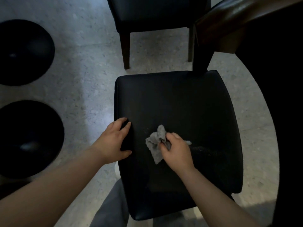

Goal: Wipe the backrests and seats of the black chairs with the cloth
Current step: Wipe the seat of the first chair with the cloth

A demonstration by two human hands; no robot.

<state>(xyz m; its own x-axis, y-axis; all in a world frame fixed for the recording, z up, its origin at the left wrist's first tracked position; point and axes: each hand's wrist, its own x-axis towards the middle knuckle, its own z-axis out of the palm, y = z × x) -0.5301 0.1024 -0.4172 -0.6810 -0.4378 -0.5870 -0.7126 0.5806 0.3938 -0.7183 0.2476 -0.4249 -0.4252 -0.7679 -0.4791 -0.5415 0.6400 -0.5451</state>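
Note:
A black padded chair seat (pixel 180 102) fills the middle of the head view, seen from above. My right hand (pixel 176 151) grips a crumpled grey cloth (pixel 155 143) and holds it down on the near half of the seat. My left hand (pixel 114 138) rests on the seat's left edge, fingers spread over the rim and thumb on top. This chair's backrest is hidden from view. A second black chair (pixel 152 12) stands beyond, its seat front and two dark legs showing.
Two round black stools (pixel 24 51) (pixel 29 138) stand on the speckled grey floor (pixel 85 66) at the left. A dark wooden table edge (pixel 229 25) juts in at the upper right. My grey trouser leg (pixel 111 207) shows below the seat.

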